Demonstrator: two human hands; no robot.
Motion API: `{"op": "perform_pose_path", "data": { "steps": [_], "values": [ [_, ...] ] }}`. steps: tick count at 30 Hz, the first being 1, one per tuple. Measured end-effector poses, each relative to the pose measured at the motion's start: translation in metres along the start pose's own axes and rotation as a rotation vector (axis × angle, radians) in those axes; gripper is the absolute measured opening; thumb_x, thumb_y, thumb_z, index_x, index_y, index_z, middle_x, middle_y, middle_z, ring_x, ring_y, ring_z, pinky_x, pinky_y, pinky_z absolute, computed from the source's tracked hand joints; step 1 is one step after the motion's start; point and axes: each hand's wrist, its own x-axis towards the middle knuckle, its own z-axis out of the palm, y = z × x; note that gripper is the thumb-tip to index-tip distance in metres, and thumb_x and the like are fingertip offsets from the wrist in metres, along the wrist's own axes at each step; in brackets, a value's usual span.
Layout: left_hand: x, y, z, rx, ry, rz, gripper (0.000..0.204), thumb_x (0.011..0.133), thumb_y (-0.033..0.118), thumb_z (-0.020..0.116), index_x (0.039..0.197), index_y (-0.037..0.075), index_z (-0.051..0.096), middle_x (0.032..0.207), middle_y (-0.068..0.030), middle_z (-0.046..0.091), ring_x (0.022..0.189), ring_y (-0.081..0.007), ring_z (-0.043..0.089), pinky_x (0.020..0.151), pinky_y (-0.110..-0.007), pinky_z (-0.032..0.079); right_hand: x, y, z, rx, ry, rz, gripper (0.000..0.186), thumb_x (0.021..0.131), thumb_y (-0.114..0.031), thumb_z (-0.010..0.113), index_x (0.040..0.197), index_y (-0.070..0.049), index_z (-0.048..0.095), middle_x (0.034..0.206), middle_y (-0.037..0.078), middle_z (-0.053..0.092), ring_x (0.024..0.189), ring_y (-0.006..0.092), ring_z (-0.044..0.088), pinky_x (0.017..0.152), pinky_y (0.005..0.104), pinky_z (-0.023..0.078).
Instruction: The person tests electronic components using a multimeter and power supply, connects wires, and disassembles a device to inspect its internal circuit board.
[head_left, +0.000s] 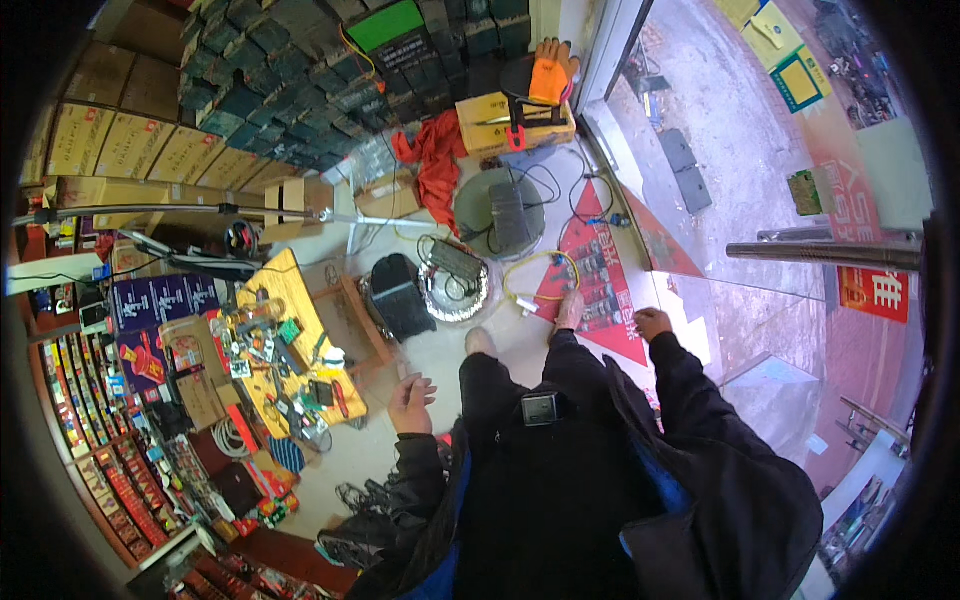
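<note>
My left hand (pixel 412 403) hangs at my left side, fingers bent and apart, with nothing in it. It is nearest to the cluttered yellow workbench (pixel 345 392), which it does not touch. My right hand (pixel 652 323) is held out to the right above the floor near the doorway. Its fingers are loosely bent and I see nothing in them. Ahead of my feet lie a black power adapter with cables (pixel 455 262) on a round silvery stool seat (pixel 470 303), a black-covered seat (pixel 400 297), and a dark box-shaped battery (pixel 510 217) on a round grey top.
Dark blocks (pixel 270 90) are stacked along the back wall, with cardboard cartons (pixel 130 150) to their left. A red cloth (pixel 435 165) lies beside a yellow carton (pixel 480 130) with an orange glove (pixel 550 80). A yellow cable (pixel 545 257) loops over the red floor sticker (pixel 595 290).
</note>
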Motion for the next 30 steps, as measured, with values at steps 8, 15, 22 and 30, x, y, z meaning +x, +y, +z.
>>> {"op": "perform_pose_path", "data": {
  "steps": [8,15,22,30],
  "values": [
    [-0.027,0.007,0.032,0.002,0.097,-0.053,0.026,0.101,0.016,0.063,0.118,-0.003,0.067,0.102,-0.0137,0.074,0.086,-0.0195,0.072,0.071,-0.029,0.057,0.049,-0.050,-0.039,0.005,-0.040,0.058,0.026,0.088,-0.018,0.070,0.101,0.003,0.076,0.084,0.012,0.075,0.070,0.0184,0.070,0.066,0.0338,0.056],
    [0.009,0.006,0.044,-0.106,0.054,0.014,0.027,0.103,0.019,0.062,0.121,-0.001,0.066,0.104,-0.0146,0.074,0.088,-0.0215,0.073,0.071,-0.032,0.059,0.042,-0.099,-0.022,-0.089,-0.072,-0.078,0.025,0.088,-0.019,0.074,0.102,0.002,0.077,0.083,0.011,0.076,0.075,0.0189,0.071,0.071,0.0340,0.056],
    [0.036,0.011,0.032,-0.178,0.121,0.013,0.023,0.101,0.015,0.063,0.117,0.000,0.068,0.101,-0.0146,0.074,0.084,-0.0203,0.072,0.070,-0.030,0.058,0.044,-0.137,-0.047,-0.220,0.002,-0.076,0.029,0.086,-0.023,0.073,0.098,0.002,0.077,0.080,0.013,0.075,0.070,0.0226,0.072,0.070,0.0374,0.057],
    [0.054,0.021,0.061,-0.321,0.348,-0.067,0.022,0.100,0.015,0.064,0.115,0.000,0.068,0.099,-0.0146,0.074,0.082,-0.0205,0.072,0.067,-0.030,0.058,0.186,-0.137,-0.074,-0.729,-0.304,-0.524,0.023,0.097,-0.014,0.059,0.105,-0.002,0.078,0.088,0.009,0.076,0.066,0.0190,0.071,0.057,0.0340,0.057]
  ]
}}
